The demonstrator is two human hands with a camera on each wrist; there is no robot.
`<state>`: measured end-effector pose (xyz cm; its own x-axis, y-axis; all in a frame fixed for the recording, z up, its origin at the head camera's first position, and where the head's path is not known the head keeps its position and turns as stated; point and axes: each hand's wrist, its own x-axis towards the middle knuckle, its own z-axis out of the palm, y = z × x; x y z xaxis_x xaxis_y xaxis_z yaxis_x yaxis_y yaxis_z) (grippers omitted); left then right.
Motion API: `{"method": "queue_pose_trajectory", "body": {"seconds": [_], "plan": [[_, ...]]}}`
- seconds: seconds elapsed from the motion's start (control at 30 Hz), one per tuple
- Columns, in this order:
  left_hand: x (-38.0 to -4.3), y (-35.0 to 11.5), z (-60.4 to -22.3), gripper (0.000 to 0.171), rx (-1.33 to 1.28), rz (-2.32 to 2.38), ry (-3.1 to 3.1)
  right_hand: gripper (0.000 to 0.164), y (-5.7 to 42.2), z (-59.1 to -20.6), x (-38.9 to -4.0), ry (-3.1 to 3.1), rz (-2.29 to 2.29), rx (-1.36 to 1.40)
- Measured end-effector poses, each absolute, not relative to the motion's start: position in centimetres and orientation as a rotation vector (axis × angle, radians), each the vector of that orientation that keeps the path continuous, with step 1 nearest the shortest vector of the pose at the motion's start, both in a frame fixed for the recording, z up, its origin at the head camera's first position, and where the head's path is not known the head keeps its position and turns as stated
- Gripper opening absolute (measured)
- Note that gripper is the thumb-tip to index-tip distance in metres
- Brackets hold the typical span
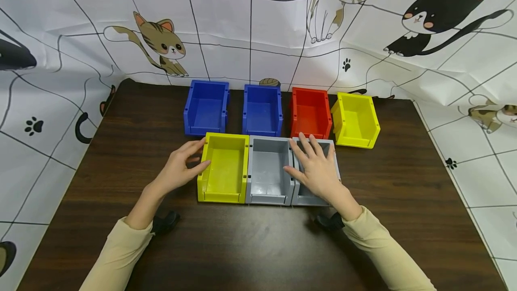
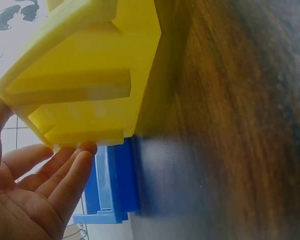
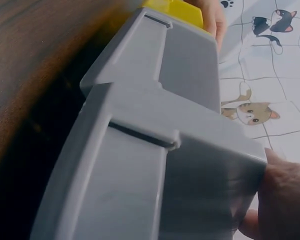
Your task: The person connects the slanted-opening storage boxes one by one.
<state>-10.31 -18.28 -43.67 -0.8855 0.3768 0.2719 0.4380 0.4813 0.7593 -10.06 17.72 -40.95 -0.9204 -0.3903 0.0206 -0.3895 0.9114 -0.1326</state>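
Observation:
A yellow bin (image 1: 225,169), a grey bin (image 1: 270,163) and a second grey bin (image 1: 308,196) stand side by side in a row. Beside the yellow bin's left wall is my left hand (image 1: 177,169), its thumb over the rim. In the left wrist view its loosely extended fingers (image 2: 72,182) touch the bin's back end. My right hand (image 1: 319,172) spreads its fingers over the right-hand grey bin and covers much of it. From the right wrist view, that hand (image 3: 290,195) meets the far edge of this bin.
Behind the row stand a blue bin (image 1: 206,109), another blue bin (image 1: 262,111), a red bin (image 1: 310,113) and a smaller-looking yellow bin (image 1: 355,120). All rest on a dark wooden table (image 1: 258,246). A white cloth (image 1: 226,21) with printed cats hangs behind it.

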Motion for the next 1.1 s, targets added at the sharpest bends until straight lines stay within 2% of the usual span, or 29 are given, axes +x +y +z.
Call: {"method": "queue_pose_trajectory", "body": {"seconds": [0.93, 1.1], "plan": [[-10.27, -18.38, -43.65, 0.061, -0.716, -1.382, -2.678, 0.076, 17.57, -41.36, -10.25, 3.029, -0.203, -0.600], [-10.24, -18.38, -43.60, 0.062, -0.711, -1.390, -2.687, 0.071, 18.09, -40.96, -10.77, 3.051, -0.321, -0.642]]}}
